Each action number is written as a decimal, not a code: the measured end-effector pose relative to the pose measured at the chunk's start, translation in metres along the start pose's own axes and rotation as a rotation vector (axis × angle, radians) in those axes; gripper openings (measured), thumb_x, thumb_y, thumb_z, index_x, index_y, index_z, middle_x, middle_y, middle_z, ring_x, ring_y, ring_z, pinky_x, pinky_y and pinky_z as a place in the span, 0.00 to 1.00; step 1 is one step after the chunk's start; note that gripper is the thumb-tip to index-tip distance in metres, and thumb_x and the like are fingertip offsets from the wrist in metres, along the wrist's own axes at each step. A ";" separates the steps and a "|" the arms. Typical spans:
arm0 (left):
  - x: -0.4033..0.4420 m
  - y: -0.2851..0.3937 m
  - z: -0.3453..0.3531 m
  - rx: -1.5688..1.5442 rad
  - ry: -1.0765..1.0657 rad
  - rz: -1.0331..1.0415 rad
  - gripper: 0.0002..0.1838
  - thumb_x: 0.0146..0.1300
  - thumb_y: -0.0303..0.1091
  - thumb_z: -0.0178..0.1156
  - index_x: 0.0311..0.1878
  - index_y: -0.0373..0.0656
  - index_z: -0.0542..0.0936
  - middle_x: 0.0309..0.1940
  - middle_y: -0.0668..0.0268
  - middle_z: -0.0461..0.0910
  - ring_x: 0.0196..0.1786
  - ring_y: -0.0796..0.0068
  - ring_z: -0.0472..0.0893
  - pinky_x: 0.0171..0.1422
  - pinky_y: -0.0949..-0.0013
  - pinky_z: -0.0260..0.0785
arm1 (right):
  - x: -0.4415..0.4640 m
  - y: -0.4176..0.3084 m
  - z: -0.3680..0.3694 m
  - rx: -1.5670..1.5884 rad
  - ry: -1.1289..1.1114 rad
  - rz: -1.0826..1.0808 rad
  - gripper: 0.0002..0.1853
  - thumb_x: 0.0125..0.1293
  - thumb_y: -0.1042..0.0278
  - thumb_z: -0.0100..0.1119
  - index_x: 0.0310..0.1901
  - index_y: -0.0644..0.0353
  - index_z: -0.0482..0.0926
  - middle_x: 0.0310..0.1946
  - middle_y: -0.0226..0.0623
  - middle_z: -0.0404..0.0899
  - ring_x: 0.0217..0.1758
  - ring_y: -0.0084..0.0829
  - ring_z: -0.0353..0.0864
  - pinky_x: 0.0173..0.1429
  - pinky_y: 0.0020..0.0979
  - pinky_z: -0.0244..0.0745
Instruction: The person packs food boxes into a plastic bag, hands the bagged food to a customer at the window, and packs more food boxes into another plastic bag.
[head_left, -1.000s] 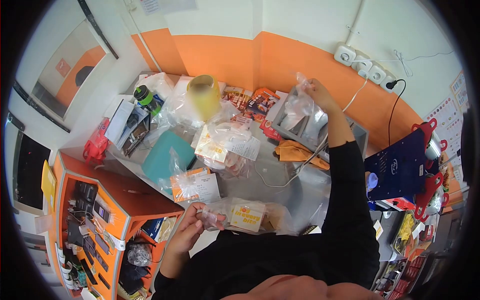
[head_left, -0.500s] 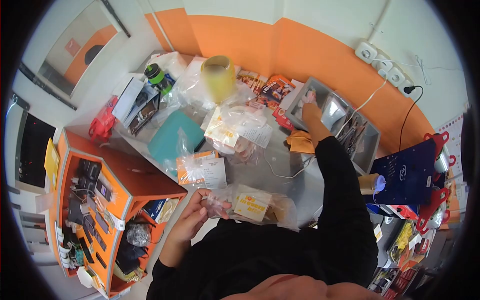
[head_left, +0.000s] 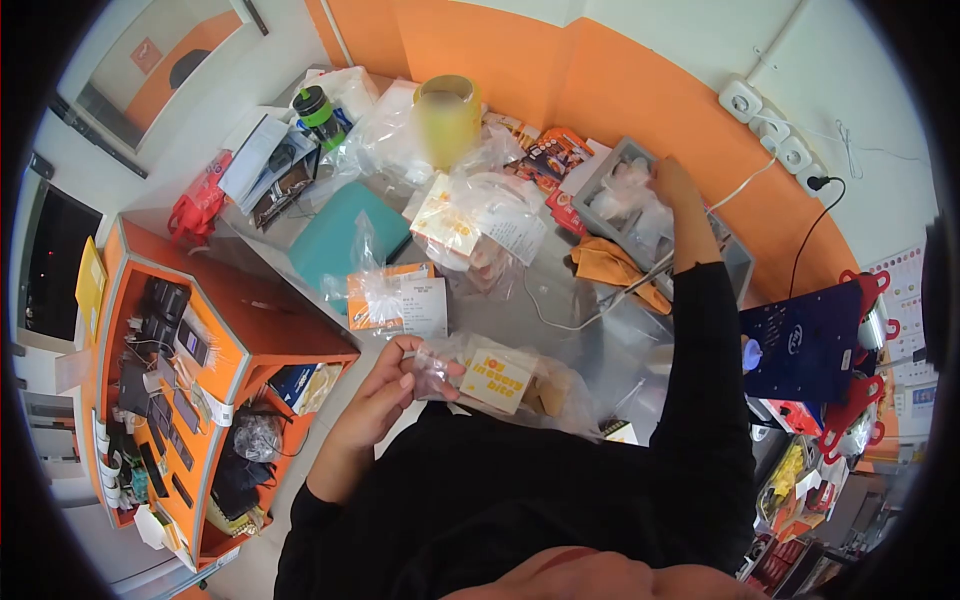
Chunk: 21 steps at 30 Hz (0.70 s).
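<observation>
My left hand (head_left: 383, 397) grips the gathered end of a clear plastic bag (head_left: 565, 395) at the table's near edge. Inside that bag lies a white box with yellow lettering (head_left: 500, 378). My right hand (head_left: 675, 183) reaches to the grey divided bin (head_left: 742, 268) at the back right, beside clear plastic (head_left: 630, 188) in its left compartment; its fingertips are hidden. Another clear bag with a box (head_left: 443, 222) and a receipt (head_left: 514, 226) sits mid-table. Left of my reaching arm, an orange cloth (head_left: 612, 268) lies against the bin.
A teal box (head_left: 345, 240), a bagged orange package with a receipt (head_left: 425, 305), a yellow tape roll (head_left: 447, 120) and a green-black bottle (head_left: 318, 118) stand on the table. A white cable crosses it. An orange shelf (head_left: 200, 300) is at left, a dark blue box (head_left: 800, 347) at right.
My right hand first lowered into the bin from above it with clear plastic, then shifted toward the bin's back edge. My left hand still holds the bag. The camera view has shifted.
</observation>
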<state>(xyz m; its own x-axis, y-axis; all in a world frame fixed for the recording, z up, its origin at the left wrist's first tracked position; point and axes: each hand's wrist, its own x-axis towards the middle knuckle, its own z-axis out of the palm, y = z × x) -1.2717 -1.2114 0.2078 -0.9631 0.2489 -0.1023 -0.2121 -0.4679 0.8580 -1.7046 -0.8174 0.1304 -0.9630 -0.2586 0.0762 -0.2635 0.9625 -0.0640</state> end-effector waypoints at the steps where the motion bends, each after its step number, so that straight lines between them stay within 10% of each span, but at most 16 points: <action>1: 0.000 0.000 0.001 -0.001 -0.006 0.003 0.23 0.72 0.46 0.51 0.62 0.44 0.60 0.58 0.48 0.76 0.53 0.58 0.80 0.64 0.54 0.67 | -0.003 -0.002 -0.009 -0.001 -0.002 0.001 0.12 0.50 0.63 0.73 0.34 0.58 0.84 0.42 0.47 0.81 0.50 0.46 0.80 0.53 0.42 0.76; 10: -0.002 0.000 0.001 0.093 0.028 -0.068 0.20 0.75 0.41 0.48 0.62 0.40 0.60 0.56 0.51 0.75 0.50 0.62 0.79 0.62 0.59 0.67 | -0.060 -0.022 -0.104 0.194 0.221 -0.159 0.10 0.52 0.69 0.70 0.34 0.64 0.81 0.32 0.44 0.82 0.39 0.42 0.82 0.45 0.39 0.75; 14: 0.014 0.008 0.014 1.142 0.393 0.397 0.20 0.68 0.35 0.58 0.58 0.37 0.68 0.49 0.54 0.73 0.49 0.61 0.76 0.55 0.62 0.69 | -0.135 -0.099 -0.175 0.706 -0.056 -0.221 0.05 0.58 0.77 0.62 0.36 0.66 0.79 0.30 0.31 0.79 0.36 0.24 0.78 0.41 0.28 0.72; 21: 0.047 0.049 0.069 0.883 0.009 0.385 0.24 0.60 0.29 0.65 0.58 0.39 0.71 0.53 0.61 0.76 0.50 0.72 0.75 0.55 0.67 0.67 | -0.253 -0.208 -0.200 1.185 -0.193 -0.415 0.14 0.56 0.87 0.56 0.45 0.66 0.78 0.43 0.33 0.78 0.37 0.22 0.78 0.41 0.25 0.77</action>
<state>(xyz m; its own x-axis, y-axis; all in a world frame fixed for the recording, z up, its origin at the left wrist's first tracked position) -1.3157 -1.1639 0.2795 -0.9428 0.2031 0.2645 0.3162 0.2920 0.9026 -1.3944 -0.9352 0.3231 -0.7623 -0.6259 0.1648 -0.3393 0.1696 -0.9253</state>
